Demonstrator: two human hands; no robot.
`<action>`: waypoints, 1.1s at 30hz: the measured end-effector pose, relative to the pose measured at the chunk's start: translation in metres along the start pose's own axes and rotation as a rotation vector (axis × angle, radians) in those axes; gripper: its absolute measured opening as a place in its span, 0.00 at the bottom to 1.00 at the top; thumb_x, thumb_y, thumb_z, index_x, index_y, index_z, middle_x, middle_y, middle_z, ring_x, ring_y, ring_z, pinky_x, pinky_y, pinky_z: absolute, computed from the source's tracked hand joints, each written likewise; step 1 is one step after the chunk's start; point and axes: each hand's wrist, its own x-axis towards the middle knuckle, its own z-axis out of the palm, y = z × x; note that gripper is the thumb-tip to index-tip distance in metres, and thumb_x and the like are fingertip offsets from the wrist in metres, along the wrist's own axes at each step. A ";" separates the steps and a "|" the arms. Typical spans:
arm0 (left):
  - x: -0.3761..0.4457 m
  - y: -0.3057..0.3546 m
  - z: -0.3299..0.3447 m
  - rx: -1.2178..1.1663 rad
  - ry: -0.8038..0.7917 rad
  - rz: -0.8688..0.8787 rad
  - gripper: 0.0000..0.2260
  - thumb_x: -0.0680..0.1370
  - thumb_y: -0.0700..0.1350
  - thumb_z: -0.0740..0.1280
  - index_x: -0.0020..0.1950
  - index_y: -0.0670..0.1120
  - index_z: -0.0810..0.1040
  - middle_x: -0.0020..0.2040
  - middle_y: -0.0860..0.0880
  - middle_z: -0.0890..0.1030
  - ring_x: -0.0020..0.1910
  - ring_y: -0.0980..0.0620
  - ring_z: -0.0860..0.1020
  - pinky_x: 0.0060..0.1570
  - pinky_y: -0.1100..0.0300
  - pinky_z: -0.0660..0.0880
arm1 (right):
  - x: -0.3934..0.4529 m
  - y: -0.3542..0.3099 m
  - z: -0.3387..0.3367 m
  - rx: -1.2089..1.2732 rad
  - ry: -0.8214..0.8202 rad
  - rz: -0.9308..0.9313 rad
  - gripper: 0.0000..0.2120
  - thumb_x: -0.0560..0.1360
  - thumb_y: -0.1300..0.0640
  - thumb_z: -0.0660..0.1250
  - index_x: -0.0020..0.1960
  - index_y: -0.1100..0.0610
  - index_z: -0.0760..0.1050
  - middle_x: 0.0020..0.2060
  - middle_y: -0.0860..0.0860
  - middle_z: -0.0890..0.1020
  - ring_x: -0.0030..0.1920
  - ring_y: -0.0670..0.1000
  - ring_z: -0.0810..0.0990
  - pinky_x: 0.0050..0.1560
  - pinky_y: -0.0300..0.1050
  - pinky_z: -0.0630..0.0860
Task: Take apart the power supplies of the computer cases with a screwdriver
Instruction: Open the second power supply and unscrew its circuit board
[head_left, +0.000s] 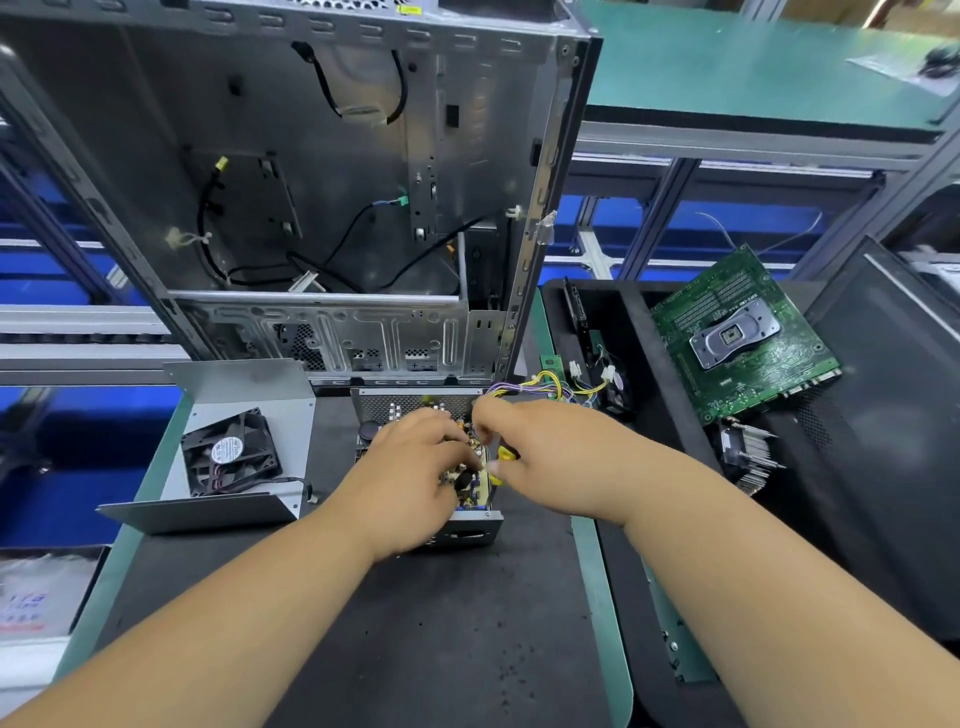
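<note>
The opened power supply (470, 527), a grey metal box with its lid off, sits on the black mat in front of the empty computer case (332, 171). My left hand (410, 473) lies over its circuit board with fingers curled down into the box. My right hand (540, 452) grips a yellow-and-black screwdriver (506, 453) at the box's right side; the tip is hidden between my hands. Coloured wires (540, 384) run out of the supply to the right. Its removed lid (244, 447) with a black fan (228, 452) lies to the left.
A black tray (644, 332) at the right holds a green motherboard (743, 338), a small fan and cables. A finned heatsink (750, 457) lies by a dark panel (893, 405). A green shelf (753, 67) runs behind. Blue bins stand at the left.
</note>
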 end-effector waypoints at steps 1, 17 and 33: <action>0.000 -0.001 0.000 0.007 0.003 -0.004 0.20 0.68 0.40 0.61 0.57 0.49 0.82 0.60 0.57 0.76 0.68 0.51 0.67 0.70 0.51 0.62 | 0.000 -0.003 0.001 -0.084 0.042 0.045 0.14 0.81 0.43 0.60 0.54 0.53 0.63 0.39 0.48 0.72 0.40 0.54 0.69 0.37 0.49 0.66; 0.001 -0.002 0.001 0.001 0.022 -0.011 0.21 0.68 0.39 0.62 0.58 0.50 0.82 0.60 0.56 0.76 0.68 0.53 0.64 0.69 0.54 0.59 | 0.000 -0.005 0.032 0.062 0.217 0.248 0.10 0.83 0.49 0.59 0.49 0.52 0.60 0.35 0.48 0.72 0.39 0.56 0.72 0.37 0.50 0.70; 0.000 0.000 0.000 0.003 0.008 -0.016 0.21 0.68 0.40 0.61 0.57 0.50 0.83 0.59 0.56 0.77 0.68 0.50 0.67 0.70 0.51 0.62 | 0.000 -0.009 0.009 -0.164 0.124 0.150 0.13 0.83 0.46 0.57 0.57 0.56 0.64 0.42 0.51 0.75 0.42 0.57 0.73 0.36 0.49 0.64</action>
